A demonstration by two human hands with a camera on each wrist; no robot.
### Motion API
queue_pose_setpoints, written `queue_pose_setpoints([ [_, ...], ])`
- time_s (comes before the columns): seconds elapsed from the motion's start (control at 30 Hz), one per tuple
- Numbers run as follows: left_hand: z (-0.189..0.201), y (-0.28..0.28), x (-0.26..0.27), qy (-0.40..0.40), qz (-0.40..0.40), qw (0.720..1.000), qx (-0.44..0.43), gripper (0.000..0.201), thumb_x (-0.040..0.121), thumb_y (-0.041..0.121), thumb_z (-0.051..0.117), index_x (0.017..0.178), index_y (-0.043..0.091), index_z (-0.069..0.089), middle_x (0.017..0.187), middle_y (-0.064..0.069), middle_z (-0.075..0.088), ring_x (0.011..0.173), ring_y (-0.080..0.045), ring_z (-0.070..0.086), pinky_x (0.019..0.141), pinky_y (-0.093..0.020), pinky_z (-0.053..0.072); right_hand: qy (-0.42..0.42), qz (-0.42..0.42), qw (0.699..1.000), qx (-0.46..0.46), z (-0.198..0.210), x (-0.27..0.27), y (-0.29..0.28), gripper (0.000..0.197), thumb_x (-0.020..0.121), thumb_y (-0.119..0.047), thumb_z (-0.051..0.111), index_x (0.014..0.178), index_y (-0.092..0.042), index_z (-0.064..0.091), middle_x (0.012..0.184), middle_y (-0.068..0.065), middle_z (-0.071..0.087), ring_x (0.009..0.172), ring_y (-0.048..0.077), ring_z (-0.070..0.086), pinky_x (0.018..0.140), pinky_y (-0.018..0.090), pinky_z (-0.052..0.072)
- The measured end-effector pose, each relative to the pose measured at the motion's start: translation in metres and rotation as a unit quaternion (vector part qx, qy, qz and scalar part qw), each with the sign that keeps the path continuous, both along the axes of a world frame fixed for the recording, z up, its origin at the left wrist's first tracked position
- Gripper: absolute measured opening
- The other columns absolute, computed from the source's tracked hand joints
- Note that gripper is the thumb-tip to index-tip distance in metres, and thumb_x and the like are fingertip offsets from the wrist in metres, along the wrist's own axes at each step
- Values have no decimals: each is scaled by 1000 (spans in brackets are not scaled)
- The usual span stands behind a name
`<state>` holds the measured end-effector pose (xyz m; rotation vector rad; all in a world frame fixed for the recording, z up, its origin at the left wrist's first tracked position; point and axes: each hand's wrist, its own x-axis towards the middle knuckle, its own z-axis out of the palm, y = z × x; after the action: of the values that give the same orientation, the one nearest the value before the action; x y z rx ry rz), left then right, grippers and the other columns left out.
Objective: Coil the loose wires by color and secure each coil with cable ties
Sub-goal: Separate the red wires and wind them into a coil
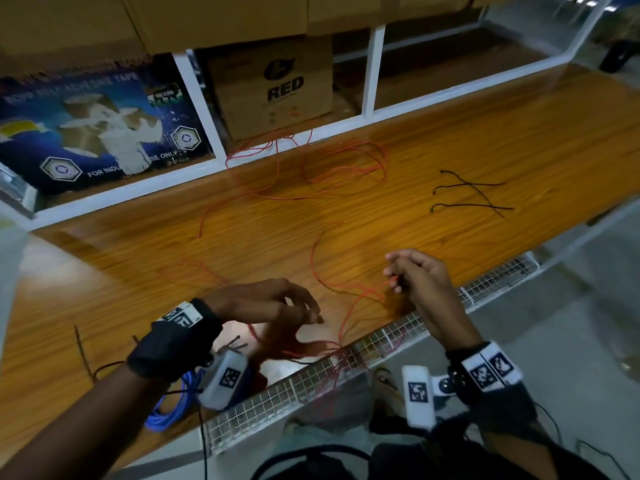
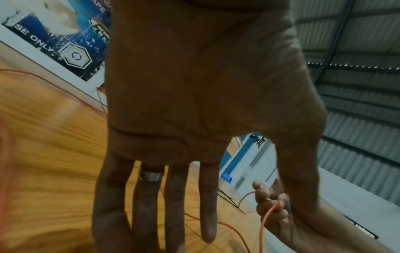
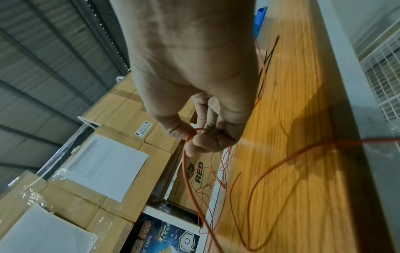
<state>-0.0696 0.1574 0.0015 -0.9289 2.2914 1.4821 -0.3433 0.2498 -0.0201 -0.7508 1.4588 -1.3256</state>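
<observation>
A long loose red wire (image 1: 346, 161) sprawls over the wooden table (image 1: 485, 140), looping at the back and trailing toward the front edge. My right hand (image 1: 398, 277) pinches a small bend of that red wire (image 3: 185, 164) between thumb and fingers (image 3: 194, 142), a little above the table near the front edge. My left hand (image 1: 308, 310) hovers palm down to its left with straight, spread fingers (image 2: 173, 205) and holds nothing. Three black cable ties (image 1: 471, 195) lie crossed at the back right. A blue coil (image 1: 166, 407) lies under my left wrist.
A cardboard box marked RED (image 1: 273, 88) and a blue printed tape box (image 1: 97, 126) stand in the white shelf frame (image 1: 207, 109) behind the table. Wire mesh (image 1: 311, 379) runs along the front edge. A dark wire (image 1: 83, 351) lies at the near left.
</observation>
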Motion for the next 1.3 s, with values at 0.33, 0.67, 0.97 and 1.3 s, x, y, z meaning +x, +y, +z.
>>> queue_pose_setpoints([
  [0.33,-27,42,-29,21,-16,999,32,73,82,47,80,145,34,44,111,5,70,80,3,63,80,-27,53,-18,3,999,-33,13,12,-19,17,100,-2,55,93,-8,69,73,6,67,57,11,53,51,19,45],
  [0.67,-46,59,-71,53,6,998,-30,64,89,17,76,145,14,45,98,-1,67,71,-1,62,64,-15,51,5,35,994,-104,52,21,-49,19,100,-1,52,94,-8,69,73,5,68,55,11,53,51,20,45],
  [0.97,-24,12,-29,182,132,974,-23,36,106,25,51,94,1,76,65,2,58,56,-11,50,50,-20,40,-10,-35,992,-117,81,-17,-60,26,105,-9,45,105,-9,71,79,0,74,74,14,70,61,23,53],
  [1.3,-33,-54,27,166,483,851,-124,39,107,16,45,74,5,63,46,6,31,39,-9,25,43,-23,21,-67,21,994,-80,79,-42,-55,31,103,-11,37,114,-4,66,67,-1,52,43,5,20,35,18,21],
])
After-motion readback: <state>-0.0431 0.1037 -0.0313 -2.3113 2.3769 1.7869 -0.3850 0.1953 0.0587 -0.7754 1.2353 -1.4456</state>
